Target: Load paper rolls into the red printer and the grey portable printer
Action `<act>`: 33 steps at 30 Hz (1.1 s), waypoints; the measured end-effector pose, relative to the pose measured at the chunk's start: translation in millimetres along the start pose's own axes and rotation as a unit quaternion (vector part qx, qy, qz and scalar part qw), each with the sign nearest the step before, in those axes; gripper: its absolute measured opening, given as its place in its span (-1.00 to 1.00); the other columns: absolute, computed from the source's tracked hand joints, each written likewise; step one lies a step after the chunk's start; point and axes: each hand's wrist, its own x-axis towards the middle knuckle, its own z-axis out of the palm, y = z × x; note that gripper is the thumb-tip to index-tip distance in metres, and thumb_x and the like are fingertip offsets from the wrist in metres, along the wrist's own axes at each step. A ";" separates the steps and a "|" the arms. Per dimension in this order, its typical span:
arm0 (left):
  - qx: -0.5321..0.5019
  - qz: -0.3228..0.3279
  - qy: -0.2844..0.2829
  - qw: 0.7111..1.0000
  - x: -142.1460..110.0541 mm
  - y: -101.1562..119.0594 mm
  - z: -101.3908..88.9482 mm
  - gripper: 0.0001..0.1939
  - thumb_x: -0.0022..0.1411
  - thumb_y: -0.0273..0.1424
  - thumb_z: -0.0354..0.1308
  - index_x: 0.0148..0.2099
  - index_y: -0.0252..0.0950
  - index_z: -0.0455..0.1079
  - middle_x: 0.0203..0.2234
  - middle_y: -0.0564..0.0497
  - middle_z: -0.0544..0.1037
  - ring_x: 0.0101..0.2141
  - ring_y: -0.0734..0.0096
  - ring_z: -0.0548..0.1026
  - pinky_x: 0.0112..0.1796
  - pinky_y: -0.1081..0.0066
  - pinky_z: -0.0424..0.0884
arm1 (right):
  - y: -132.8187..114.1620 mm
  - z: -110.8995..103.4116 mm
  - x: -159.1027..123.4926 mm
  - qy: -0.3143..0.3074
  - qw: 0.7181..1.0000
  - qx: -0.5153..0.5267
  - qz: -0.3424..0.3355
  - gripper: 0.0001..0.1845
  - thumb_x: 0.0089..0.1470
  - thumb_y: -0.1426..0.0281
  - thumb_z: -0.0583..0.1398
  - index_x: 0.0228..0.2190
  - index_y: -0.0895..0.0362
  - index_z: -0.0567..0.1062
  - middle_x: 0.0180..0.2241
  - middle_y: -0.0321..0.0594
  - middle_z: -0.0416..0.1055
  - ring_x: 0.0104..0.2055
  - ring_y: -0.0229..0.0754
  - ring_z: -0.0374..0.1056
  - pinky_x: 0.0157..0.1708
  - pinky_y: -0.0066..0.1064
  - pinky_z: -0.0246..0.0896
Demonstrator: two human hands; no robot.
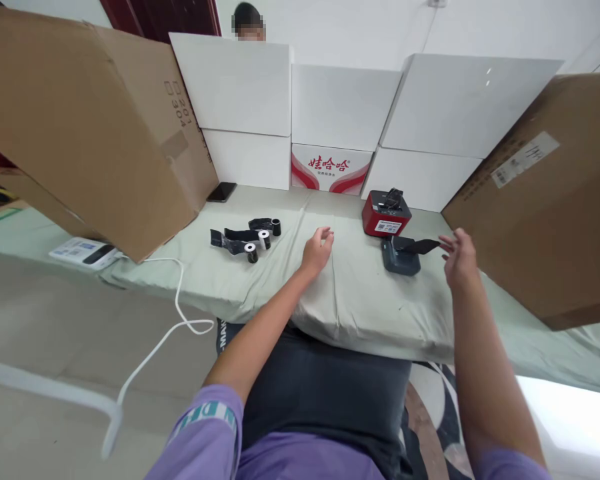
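Observation:
Over the cloth near the middle hovers my left hand (318, 250), its fingers loosely curled and apart, with nothing visible in them. My right hand (460, 257) pinches the free end of a black strip (423, 246). That strip runs out of a small dark box-shaped device (401, 262), which rests on the cloth. Just behind it stands a red device with a grey top (386, 217), a white label on its front and a crumpled black strip (393, 199) on top. To the left of my left hand lie several small rolls (265, 239) with black strips trailing off them.
A pale green cloth (360, 300) covers the table. White panels (347, 107) and a printed carton (331, 170) line the back. Big cardboard boxes flank both sides, left (130, 133) and right (555, 200). A phone (222, 192), power strip (85, 253) and white cable (180, 300) lie left.

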 end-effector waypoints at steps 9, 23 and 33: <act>-0.033 -0.063 -0.082 0.994 115.7 51.1 135.2 -0.56 0.41 -0.34 0.10 0.26 -0.36 0.39 0.16 -0.22 0.55 0.15 0.20 0.52 0.12 0.38 0.37 | -47.6 77.5 82.9 -0.168 0.968 -0.011 0.184 -0.69 0.17 0.06 0.15 -0.32 0.04 0.40 -0.38 -0.15 0.47 -0.34 -0.03 0.43 -0.30 -0.15 0.44; 0.035 -0.030 -0.051 0.998 126.7 40.9 75.3 -0.47 0.39 -0.33 0.13 0.36 -0.32 0.34 0.27 -0.15 0.44 0.29 0.17 0.39 0.25 0.33 0.25 | -53.8 114.2 45.7 -0.324 0.940 0.049 -0.096 -0.36 -0.41 0.30 0.57 -0.20 0.11 0.58 -0.17 -0.11 0.64 -0.04 0.12 0.54 0.09 0.08 0.42; 0.093 -0.047 0.007 0.995 19.2 31.8 -25.7 -0.61 0.44 -0.29 0.06 0.21 -0.19 0.52 0.13 -0.02 0.58 0.14 0.16 0.55 0.12 0.31 0.41 | -49.3 142.7 -56.4 -0.362 0.924 -0.023 -0.125 -0.45 -0.33 0.26 0.53 -0.20 0.04 0.62 -0.26 -0.20 0.64 -0.04 0.23 0.55 0.00 0.13 0.47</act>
